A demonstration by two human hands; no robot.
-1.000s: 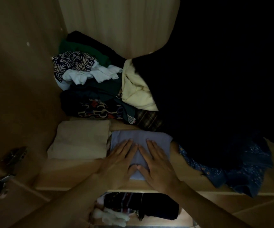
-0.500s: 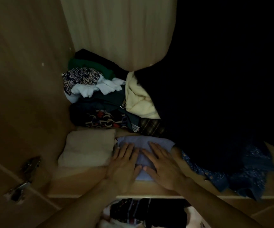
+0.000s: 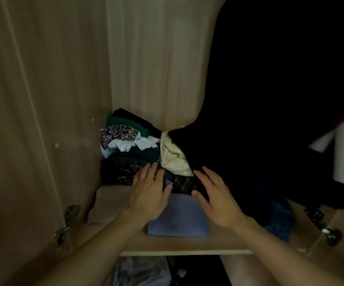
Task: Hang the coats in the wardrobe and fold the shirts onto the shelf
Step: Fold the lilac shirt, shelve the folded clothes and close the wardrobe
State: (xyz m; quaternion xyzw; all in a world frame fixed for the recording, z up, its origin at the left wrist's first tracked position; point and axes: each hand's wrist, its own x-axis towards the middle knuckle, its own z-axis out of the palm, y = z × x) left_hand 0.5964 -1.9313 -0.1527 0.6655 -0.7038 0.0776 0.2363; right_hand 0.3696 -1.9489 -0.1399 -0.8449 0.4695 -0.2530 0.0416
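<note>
Lying folded on the shelf (image 3: 187,243) near its front edge is a pale blue shirt (image 3: 179,217), a neat rectangle with its near side just short of the lip. The left hand (image 3: 148,195) is over the shirt's far left corner, fingers straight and slightly spread, pointing away toward the pile (image 3: 129,145) of crumpled clothes stacked against the back left corner. The right hand (image 3: 216,199) is over the shirt's far right part, fingers likewise straight and fanned, thumb (image 3: 198,196) angled inward. Neither hand has hold of anything. Whether the palms press the shirt or sit just above it cannot be told.

Left of the shirt, just beside it, lies a folded beige cloth (image 3: 109,203). Between the two hands, beyond the shirt, a dark plaid piece (image 3: 185,183) shows, with a cream garment (image 3: 173,159) farther back. A dark coat (image 3: 270,120) hangs on the right and fills that side. Under its hem a blue patterned cloth (image 3: 278,217) lies on the shelf. A metal hinge (image 3: 70,219) sits on the left wall, another (image 3: 330,234) at the near right. Below the shelf, more clothes (image 3: 142,271) are dimly visible.
</note>
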